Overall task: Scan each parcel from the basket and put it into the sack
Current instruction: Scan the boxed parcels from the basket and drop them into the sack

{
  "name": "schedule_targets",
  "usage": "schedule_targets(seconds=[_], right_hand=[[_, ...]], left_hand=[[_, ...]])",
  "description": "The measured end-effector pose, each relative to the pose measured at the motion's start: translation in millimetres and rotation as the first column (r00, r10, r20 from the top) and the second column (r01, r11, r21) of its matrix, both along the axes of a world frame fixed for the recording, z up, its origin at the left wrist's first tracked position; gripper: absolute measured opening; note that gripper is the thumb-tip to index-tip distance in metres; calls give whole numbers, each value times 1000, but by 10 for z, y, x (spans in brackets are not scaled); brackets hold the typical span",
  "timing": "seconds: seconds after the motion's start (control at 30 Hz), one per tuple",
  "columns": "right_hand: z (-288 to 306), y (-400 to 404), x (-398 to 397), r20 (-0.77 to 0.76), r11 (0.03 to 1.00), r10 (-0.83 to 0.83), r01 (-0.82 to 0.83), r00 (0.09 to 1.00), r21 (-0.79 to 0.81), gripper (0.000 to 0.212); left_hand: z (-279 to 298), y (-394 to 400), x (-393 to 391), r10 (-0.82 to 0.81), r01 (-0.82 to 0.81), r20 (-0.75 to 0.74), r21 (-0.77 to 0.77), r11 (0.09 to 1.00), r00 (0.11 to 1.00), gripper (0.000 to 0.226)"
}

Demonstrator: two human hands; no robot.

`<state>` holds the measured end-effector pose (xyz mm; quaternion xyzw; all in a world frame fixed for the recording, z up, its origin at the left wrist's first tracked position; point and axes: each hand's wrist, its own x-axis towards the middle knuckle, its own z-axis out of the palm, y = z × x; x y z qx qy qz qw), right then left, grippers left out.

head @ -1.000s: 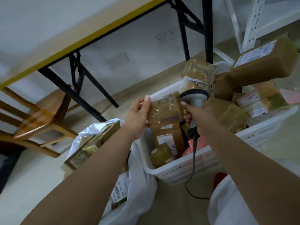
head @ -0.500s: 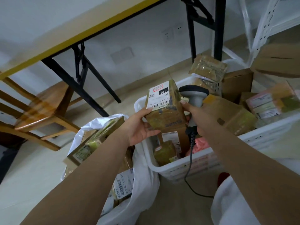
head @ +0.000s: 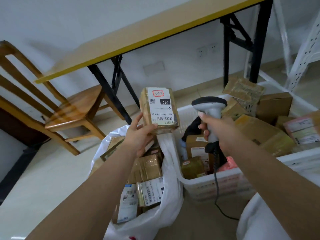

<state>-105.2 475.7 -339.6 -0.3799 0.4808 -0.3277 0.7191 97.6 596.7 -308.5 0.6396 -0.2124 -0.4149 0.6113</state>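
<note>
Now the left hand (head: 141,135) is up over the sack (head: 170,201), arm stretched forward from the lower left, fingers and thumb clamped around the bottom end of a brown taped parcel (head: 160,109). That parcel stands nearly upright in the air, its white shipping label (head: 160,105) turned toward the camera, printing upside down, a barcode strip near the thumb. Across from it, the right hand (head: 219,129) reaches in from the lower right, fingers wrapped tight around the grip of a grey scanner (head: 210,108). The scanner's dark head sits just beside the parcel, a small gap between them, and its black cable (head: 216,184) drops down the front of the basket.

Below the left forearm, the white sack gapes open on the floor, packed with labelled parcels, one edge of it draped against the basket. The white plastic basket (head: 216,186) stands just to the right of the sack, touching it, and it's heaped with brown boxes (head: 259,130) and a pink packet (head: 228,166) low inside.

Further back, a bench (head: 155,33) with a yellow edge and black folding legs runs across the top of the view. A wooden chair (head: 69,111) sits at left beneath it. White metal shelving (head: 304,54) rises at far right, wall sockets (head: 207,49) show on the pale wall, and the floor (head: 43,179) is light-coloured.
</note>
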Motion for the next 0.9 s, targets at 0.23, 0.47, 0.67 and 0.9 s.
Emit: schedule_targets(seconds=[0.23, 0.47, 0.67, 0.9], right_hand=[[1088, 581, 349, 56, 943, 294, -280, 954, -181, 26], [1589, 1079, 491, -91, 861, 422, -430, 902, -271, 31], [1708, 1268, 558, -177, 827, 447, -480, 877, -293, 36], [1756, 1362, 620, -199, 813, 460, -501, 865, -297, 37]], left_hand=[[358, 406, 282, 192, -186, 141, -55, 981, 971, 71], [515, 876, 679, 334, -319, 102, -142, 937, 937, 73], [532, 1108, 859, 416, -398, 65, -187, 898, 907, 75], [474, 1214, 977, 434, -417, 68, -178, 891, 898, 76]])
